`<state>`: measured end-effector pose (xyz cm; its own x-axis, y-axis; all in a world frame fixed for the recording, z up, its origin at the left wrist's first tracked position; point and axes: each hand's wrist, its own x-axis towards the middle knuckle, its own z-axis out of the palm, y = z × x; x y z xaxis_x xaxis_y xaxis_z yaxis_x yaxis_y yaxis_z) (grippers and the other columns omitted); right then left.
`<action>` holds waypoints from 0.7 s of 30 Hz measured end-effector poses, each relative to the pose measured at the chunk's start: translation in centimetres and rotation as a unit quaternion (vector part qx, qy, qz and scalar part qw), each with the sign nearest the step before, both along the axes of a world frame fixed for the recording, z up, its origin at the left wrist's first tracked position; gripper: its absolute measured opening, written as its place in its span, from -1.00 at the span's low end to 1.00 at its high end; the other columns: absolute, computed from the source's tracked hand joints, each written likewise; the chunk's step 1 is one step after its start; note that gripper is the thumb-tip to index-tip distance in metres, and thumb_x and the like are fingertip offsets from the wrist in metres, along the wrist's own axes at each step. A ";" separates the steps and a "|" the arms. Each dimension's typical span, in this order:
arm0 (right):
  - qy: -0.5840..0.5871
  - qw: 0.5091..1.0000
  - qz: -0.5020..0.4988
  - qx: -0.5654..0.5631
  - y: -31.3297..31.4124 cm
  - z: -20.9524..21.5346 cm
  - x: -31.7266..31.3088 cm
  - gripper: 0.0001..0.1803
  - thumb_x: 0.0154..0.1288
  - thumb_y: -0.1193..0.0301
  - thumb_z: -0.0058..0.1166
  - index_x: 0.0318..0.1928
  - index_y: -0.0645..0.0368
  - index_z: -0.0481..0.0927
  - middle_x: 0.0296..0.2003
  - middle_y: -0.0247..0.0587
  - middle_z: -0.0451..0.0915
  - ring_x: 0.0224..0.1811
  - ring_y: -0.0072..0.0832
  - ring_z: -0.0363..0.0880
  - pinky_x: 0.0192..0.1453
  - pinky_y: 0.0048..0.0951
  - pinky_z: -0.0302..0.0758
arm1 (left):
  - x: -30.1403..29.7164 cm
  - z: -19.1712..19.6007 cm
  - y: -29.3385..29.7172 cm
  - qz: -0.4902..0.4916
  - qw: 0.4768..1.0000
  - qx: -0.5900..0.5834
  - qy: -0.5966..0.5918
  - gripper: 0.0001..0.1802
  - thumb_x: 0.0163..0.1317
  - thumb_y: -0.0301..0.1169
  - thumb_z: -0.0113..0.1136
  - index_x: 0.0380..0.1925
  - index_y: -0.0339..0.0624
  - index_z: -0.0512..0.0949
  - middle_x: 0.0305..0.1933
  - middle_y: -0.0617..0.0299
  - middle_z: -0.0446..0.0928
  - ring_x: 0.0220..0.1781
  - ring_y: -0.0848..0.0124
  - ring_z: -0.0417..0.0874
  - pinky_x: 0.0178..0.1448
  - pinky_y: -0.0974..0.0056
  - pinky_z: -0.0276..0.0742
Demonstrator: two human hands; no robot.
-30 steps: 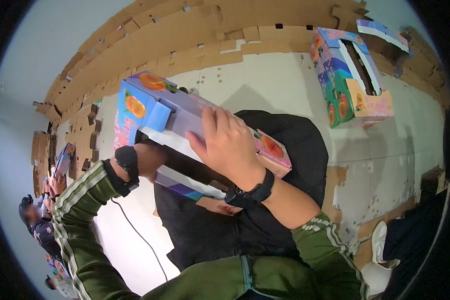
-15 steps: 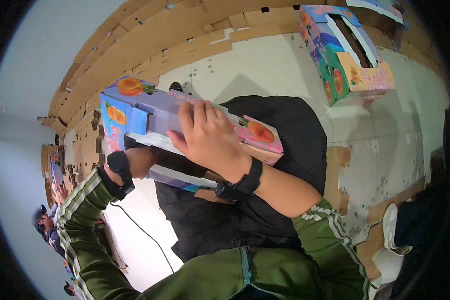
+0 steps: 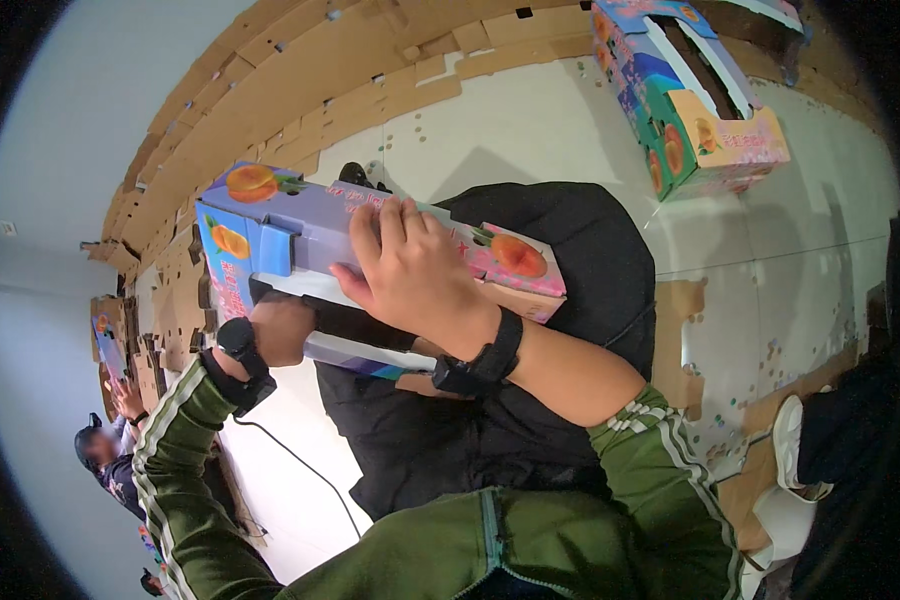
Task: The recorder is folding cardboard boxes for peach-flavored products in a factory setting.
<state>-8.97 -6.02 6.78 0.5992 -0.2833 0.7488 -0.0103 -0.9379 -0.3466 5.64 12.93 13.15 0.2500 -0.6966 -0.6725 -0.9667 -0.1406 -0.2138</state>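
A printed cardboard carton [image 3: 315, 212], purple, blue and pink with orange fruit pictures, lies across my lap on the black cloth [image 3: 580, 225]. Its long side opening faces me. My right hand [image 3: 415, 270] rests on the carton's purple-and-pink panel, fingers stretched out and the thumb apart near the opening's edge. At the carton's left end, my left hand [image 3: 283, 328] reaches into the opening. Its fingers are inside and hidden, so what they touch cannot be seen. Black bands circle both my wrists.
Another carton [image 3: 685, 150] of the same kind stands on the floor at the far right. Brown cardboard sheets [image 3: 340, 70] line the far side. A black cable [image 3: 305, 460] runs at the left. A person [image 3: 105, 450] works at the far left; someone's white shoe [image 3: 788, 440] shows at right.
The whole view has shifted slightly. My right hand keeps its place on the carton, and my left hand is still in the opening, with its wrist turned a little.
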 end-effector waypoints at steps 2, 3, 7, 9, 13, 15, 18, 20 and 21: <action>0.002 1.000 0.005 0.003 0.0 0.0 0.0 -0.38 0.28 0.06 0.16 -0.01 0.45 0.47 -0.19 0.30 0.56 -0.13 0.06 0.66 -0.05 -0.19 0.61 | -0.2 -0.2 0.4 -0.006 1.000 -0.015 -0.009 -0.80 -0.29 -0.51 0.24 -0.54 -0.27 0.67 -0.44 -0.10 0.63 -0.32 -0.05 0.71 -0.18 0.01 0.65; 0.003 1.000 0.008 0.003 0.0 0.0 -0.1 -0.38 0.27 0.05 0.16 -0.01 0.45 0.47 -0.19 0.30 0.56 -0.13 0.06 0.66 -0.04 -0.19 0.61 | -0.3 -0.3 0.5 -0.010 0.999 -0.031 -0.015 -0.81 -0.31 -0.51 0.24 -0.55 -0.25 0.67 -0.45 -0.10 0.63 -0.34 -0.05 0.70 -0.21 0.02 0.64; 0.010 1.000 0.011 -0.002 0.1 0.5 -0.7 -0.37 0.25 0.05 0.16 -0.01 0.45 0.47 -0.19 0.29 0.56 -0.13 0.05 0.66 -0.04 -0.20 0.61 | -1.6 -0.1 0.9 0.007 0.999 -0.045 -0.016 -0.86 -0.26 -0.54 0.21 -0.57 -0.24 0.64 -0.49 -0.07 0.62 -0.31 -0.02 0.70 -0.18 0.04 0.60; 0.015 1.000 0.007 -0.021 0.3 0.8 -1.0 -0.36 0.24 0.05 0.16 0.00 0.45 0.47 -0.18 0.29 0.57 -0.12 0.04 0.66 -0.05 -0.21 0.60 | -1.8 -0.3 1.5 0.001 0.998 -0.064 -0.015 -0.85 -0.25 -0.55 0.20 -0.56 -0.23 0.65 -0.49 -0.07 0.62 -0.33 -0.02 0.70 -0.20 0.04 0.60; -0.001 1.000 -0.002 -0.018 0.1 0.6 -0.5 -0.39 0.22 0.07 0.18 -0.03 0.43 0.48 -0.20 0.24 0.57 -0.16 0.00 0.66 -0.09 -0.24 0.60 | -1.7 -0.2 1.1 -0.013 0.993 -0.094 -0.074 -0.88 -0.19 -0.54 0.21 -0.56 -0.16 0.67 -0.50 -0.02 0.63 -0.34 0.04 0.71 -0.18 0.07 0.60; 0.017 1.000 0.001 0.021 -0.4 0.3 0.2 -0.43 0.22 0.09 0.19 -0.07 0.41 0.49 -0.24 0.18 0.58 -0.22 -0.06 0.66 -0.15 -0.26 0.60 | -0.9 -0.4 0.3 0.017 0.990 -0.094 -0.099 -0.85 -0.26 -0.52 0.26 -0.56 -0.17 0.69 -0.41 -0.05 0.65 -0.22 0.00 0.70 -0.08 0.03 0.60; 0.002 1.000 -0.013 0.015 -0.6 -0.3 1.1 -0.46 0.24 0.10 0.19 -0.09 0.39 0.49 -0.30 0.16 0.58 -0.29 -0.09 0.65 -0.22 -0.27 0.61 | -0.4 -1.0 -0.2 -0.088 0.975 -0.128 -0.161 -0.78 -0.10 -0.52 0.21 -0.41 -0.12 0.74 -0.36 0.04 0.68 -0.13 0.11 0.72 -0.04 0.11 0.57; 0.008 1.000 -0.017 0.017 -0.7 -0.5 1.1 -0.46 0.25 0.10 0.19 -0.09 0.40 0.49 -0.31 0.16 0.59 -0.30 -0.09 0.66 -0.22 -0.27 0.61 | -1.1 -1.0 -1.0 -0.218 0.915 -0.206 -0.271 -0.76 -0.03 -0.48 0.20 -0.31 -0.13 0.74 -0.23 0.07 0.69 -0.05 0.14 0.69 0.03 0.10 0.53; 0.004 1.000 -0.020 0.012 -0.6 -0.4 1.1 -0.46 0.25 0.10 0.19 -0.09 0.40 0.49 -0.32 0.16 0.59 -0.30 -0.09 0.66 -0.22 -0.27 0.61 | -0.9 -1.0 -0.9 -0.219 0.915 -0.207 -0.270 -0.76 -0.03 -0.48 0.20 -0.31 -0.13 0.74 -0.23 0.07 0.69 -0.05 0.14 0.69 0.03 0.10 0.53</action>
